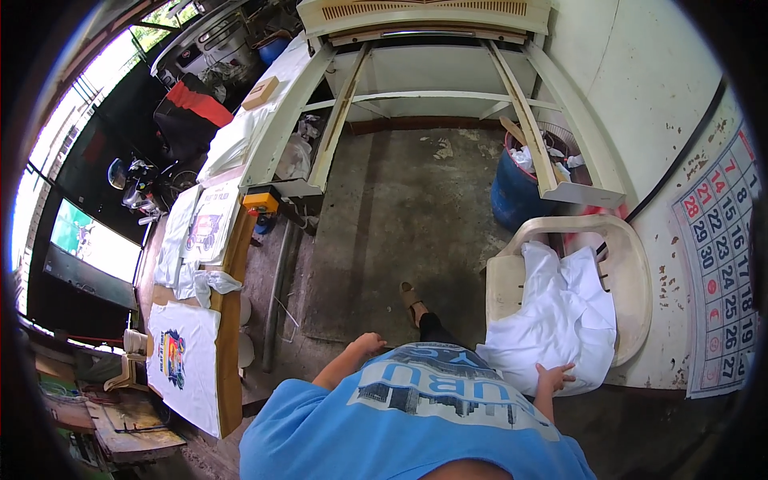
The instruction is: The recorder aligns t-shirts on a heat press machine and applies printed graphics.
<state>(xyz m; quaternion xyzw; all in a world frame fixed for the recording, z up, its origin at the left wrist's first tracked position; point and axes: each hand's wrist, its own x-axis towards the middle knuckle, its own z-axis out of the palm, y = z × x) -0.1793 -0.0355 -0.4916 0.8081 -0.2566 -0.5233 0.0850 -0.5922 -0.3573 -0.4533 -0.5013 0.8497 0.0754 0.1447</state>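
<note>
A blue shirt [320,436] is being worn; white cloth [560,320] is being touched by the right hand [553,379]; its grip and the left hand's [369,344] are unclear.

- Small shirt-printing workshop, pretty sure
- printed white T-shirt [196,384] flat on a wooden-edged bench [230,360]
- big vented machine [424,11]
- white fabric [548,320] heaped on a plastic chair [636,280]

The camera sits on the person's head, looking steeply down and forward over the blue T-shirt [320,424], which looms nearest. Both the left hand [370,344] and right hand [554,376] fall close below. Its fisheye sweep takes in the worktable [230,360] at left, the wall calendar [716,264] at right and the cream metal frame [424,14] far ahead.
</note>
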